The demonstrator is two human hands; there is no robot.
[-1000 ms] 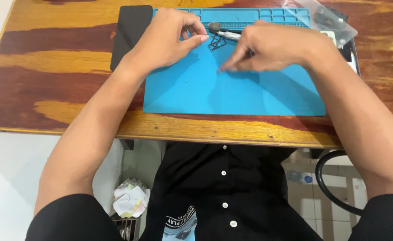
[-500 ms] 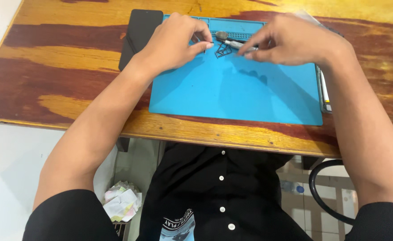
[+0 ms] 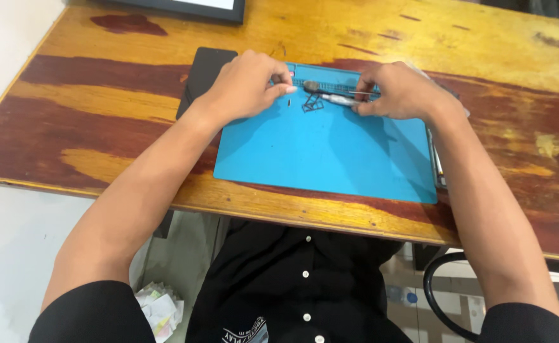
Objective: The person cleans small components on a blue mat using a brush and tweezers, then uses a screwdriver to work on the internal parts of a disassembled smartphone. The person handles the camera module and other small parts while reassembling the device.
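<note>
Right hand (image 3: pixel 401 93) pinches a slim silver tool (image 3: pixel 340 99) at the blue mat's (image 3: pixel 330 159) 12 o'clock edge, left hand (image 3: pixel 244 89) curled, fingertips pinched, possibly empty; mid-adjustment, next needs steady tip alignment on small black part (image 3: pixel 312 104).

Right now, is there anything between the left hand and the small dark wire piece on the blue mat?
Nothing visible. The left hand rests just left of the dark wire piece, with only bare blue mat between them.

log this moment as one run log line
left hand: fingertips on blue mat | right hand: pinching slim tool | small dark part: on mat
</note>
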